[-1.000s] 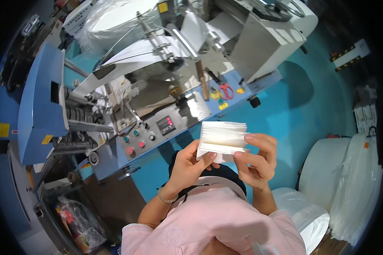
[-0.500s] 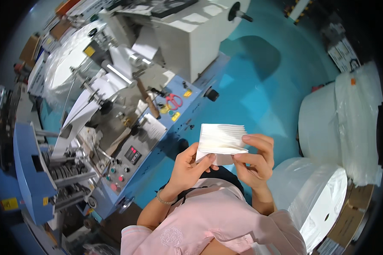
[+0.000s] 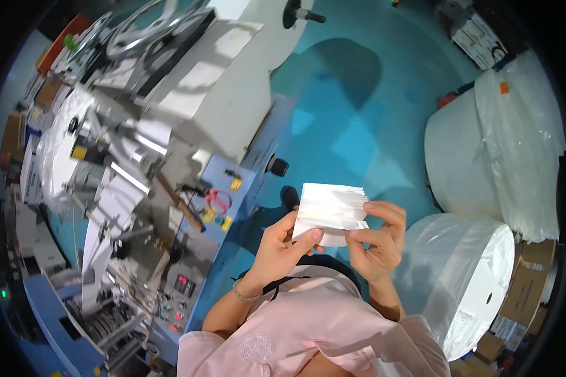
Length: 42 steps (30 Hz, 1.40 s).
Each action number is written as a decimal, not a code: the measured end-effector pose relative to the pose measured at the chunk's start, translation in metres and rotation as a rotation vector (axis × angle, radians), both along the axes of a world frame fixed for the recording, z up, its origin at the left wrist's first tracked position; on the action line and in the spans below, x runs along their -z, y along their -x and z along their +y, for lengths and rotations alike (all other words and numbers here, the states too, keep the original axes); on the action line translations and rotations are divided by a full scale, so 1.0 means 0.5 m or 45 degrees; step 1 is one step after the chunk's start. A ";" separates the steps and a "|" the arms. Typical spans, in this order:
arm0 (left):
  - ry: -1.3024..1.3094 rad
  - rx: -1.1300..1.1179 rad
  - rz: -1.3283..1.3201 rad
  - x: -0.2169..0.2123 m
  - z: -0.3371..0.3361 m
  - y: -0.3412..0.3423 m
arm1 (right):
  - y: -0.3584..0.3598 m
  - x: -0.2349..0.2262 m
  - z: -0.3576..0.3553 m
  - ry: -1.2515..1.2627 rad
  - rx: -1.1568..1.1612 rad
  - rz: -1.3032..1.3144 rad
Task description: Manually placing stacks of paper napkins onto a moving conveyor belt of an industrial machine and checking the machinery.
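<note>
I hold a stack of white folded tissue sheets (image 3: 331, 208) in front of my chest with both hands. My left hand (image 3: 282, 250) grips its lower left corner, thumb on top. My right hand (image 3: 378, 237) pinches the right edge, with the forefinger along the top and the thumb against the side. The stack is tilted a little, its layered edge showing at the upper right. My pink sleeves come in from the lower edge.
A blue and white packaging machine (image 3: 170, 144) with a small control panel (image 3: 181, 290) and red-handled scissors (image 3: 216, 200) stands at my left. Two big white material rolls (image 3: 465, 283) (image 3: 465, 157) in clear plastic sit at my right on the teal floor (image 3: 339, 107). Cardboard boxes (image 3: 523, 295) lie beyond.
My view has swung right, so the machine slid left and the rolls came in closer. Both hands kept hold of the tissue stack; my right fingers shifted along its right edge.
</note>
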<state>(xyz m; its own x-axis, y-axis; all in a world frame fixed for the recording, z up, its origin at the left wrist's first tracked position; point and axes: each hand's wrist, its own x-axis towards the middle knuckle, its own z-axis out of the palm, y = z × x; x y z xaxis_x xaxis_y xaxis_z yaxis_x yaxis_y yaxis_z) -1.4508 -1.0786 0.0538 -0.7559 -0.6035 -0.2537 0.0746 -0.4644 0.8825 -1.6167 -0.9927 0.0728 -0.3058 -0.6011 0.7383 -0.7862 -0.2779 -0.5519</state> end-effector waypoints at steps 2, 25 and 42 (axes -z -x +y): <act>0.000 0.022 -0.006 -0.002 -0.052 0.045 | 0.038 0.001 -0.045 -0.039 0.074 0.054; -0.020 -0.598 -0.061 -0.028 -0.299 0.194 | 0.365 0.209 -1.005 -0.750 -0.195 0.877; -0.006 -1.377 -0.188 -0.068 -0.215 0.368 | 0.283 0.237 -1.350 -0.728 -0.339 1.509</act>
<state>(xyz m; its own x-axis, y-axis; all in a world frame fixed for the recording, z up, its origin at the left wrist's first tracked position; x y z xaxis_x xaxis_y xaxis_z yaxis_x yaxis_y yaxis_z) -1.6347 -1.1860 0.0879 0.2120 -0.9294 -0.3022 0.3387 -0.2202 0.9148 -1.7584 -1.6676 -0.0457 0.5125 -0.8527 0.1017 -0.8259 -0.4569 0.3304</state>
